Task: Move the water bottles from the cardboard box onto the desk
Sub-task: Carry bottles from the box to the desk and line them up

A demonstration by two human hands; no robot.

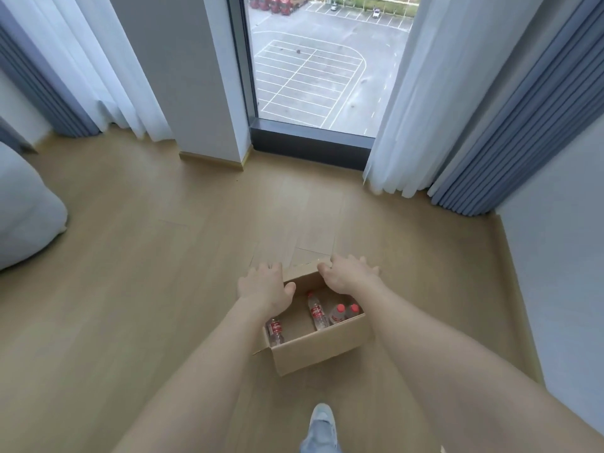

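Observation:
An open cardboard box (322, 349) sits on the wooden floor just ahead of me. Inside it lie several clear water bottles with red caps and red labels: one (275, 331) at the left, one (317, 312) in the middle, two (343, 313) at the right. My left hand (264, 287) rests on the box's far left flap, fingers spread. Over the far right flap lies my right hand (348, 273), also spread. Neither hand holds a bottle. No desk is in view.
A tall window (313, 70) with a dark sill faces me, with white and blue curtains (457, 109) on both sides. A white pillar (196, 76) stands left of it. White bedding (26, 207) is at the left edge, a wall (562, 273) at the right. My shoe (322, 416) is below the box.

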